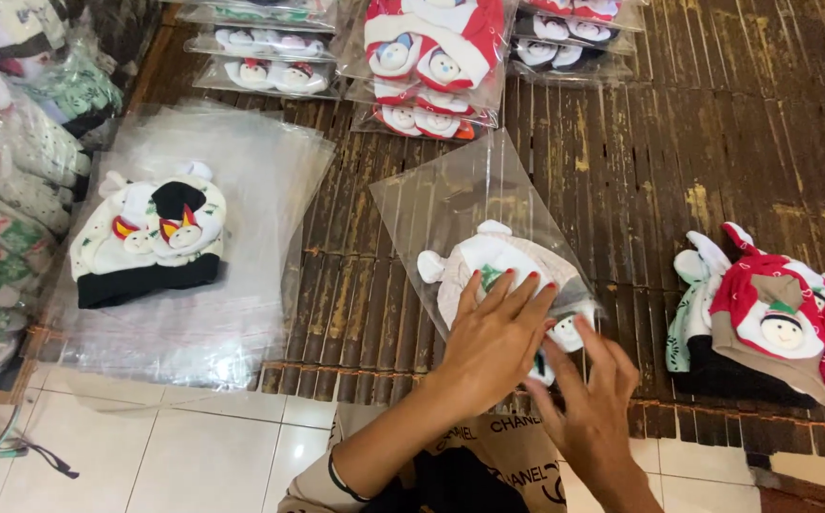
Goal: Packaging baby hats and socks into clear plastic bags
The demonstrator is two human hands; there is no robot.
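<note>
A clear plastic bag (450, 195) lies on the dark slatted mat (678, 142), with a white baby hat (488, 261) partly inside it. My left hand (498, 337) lies flat on the hat at the bag's mouth, fingers spread, nails red. My right hand (588, 404) sits just below and to the right, its fingers pinching the bag's open edge by a small white figure on the hat. The hat's lower part is hidden under my hands.
A stack of empty clear bags (241, 190) lies at left with a pile of white and black hats (146, 242) on it. Unbagged red and white hats (773, 318) sit at right. Bagged hats (431, 57) line the back. Folded hats (13, 171) fill the left edge.
</note>
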